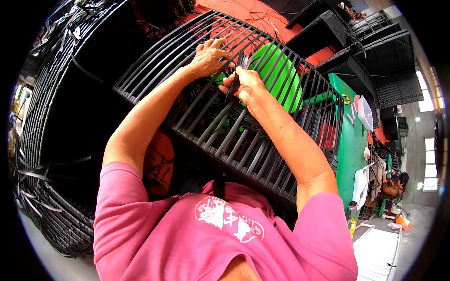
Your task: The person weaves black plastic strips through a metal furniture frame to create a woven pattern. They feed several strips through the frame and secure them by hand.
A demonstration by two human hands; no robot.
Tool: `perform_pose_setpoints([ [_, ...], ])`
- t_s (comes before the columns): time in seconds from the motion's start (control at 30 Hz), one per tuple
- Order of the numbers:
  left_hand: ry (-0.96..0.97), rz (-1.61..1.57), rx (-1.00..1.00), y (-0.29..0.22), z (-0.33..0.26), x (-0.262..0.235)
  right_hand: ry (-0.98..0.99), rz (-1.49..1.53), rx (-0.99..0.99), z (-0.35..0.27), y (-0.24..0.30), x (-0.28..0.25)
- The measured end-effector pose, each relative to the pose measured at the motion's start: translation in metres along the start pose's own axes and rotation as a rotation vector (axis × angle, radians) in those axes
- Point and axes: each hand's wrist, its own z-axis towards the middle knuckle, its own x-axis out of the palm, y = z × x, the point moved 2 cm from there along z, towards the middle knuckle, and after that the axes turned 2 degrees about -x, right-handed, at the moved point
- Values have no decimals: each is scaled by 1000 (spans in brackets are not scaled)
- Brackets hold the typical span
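In front of me lies a frame with evenly spaced black slats, slanting across the view. My right hand is closed round a bundled flat black plastic strip, its thumb on top. Just to its left, my left hand rests over the slats with its fingers bent. Its fingertips come close to the strip, and what they pinch is partly hidden. A bright green rounded panel shows beneath the slats, beside my right hand.
Coiled black strips hang at the left. A green tabletop at the right holds a white bowl. Dark woven furniture pieces stand at the back. Another person is far right, near a white slatted panel.
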Motion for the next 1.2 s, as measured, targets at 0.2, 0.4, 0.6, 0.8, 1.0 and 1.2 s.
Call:
perform_pose_setpoints([
  [0.2,20,-458,18,15,5,17,61,-89,171,14,-1,3],
  [0.4,358,-398,239,7,8,-1,164,-205,286,24,-1,5],
  [0.6,452,-232,141,0,8,-19,314,-141,244,19,-2,-3],
  [0.8,210,411,471,-20,3,-27,598,-21,157,14,-2,-13],
  [1.0,196,638,712,-31,8,-47,543,132,62,10,-3,-21],
  [1.2,370,182,496,0,10,-42,557,79,-147,3,-4,-17],
])
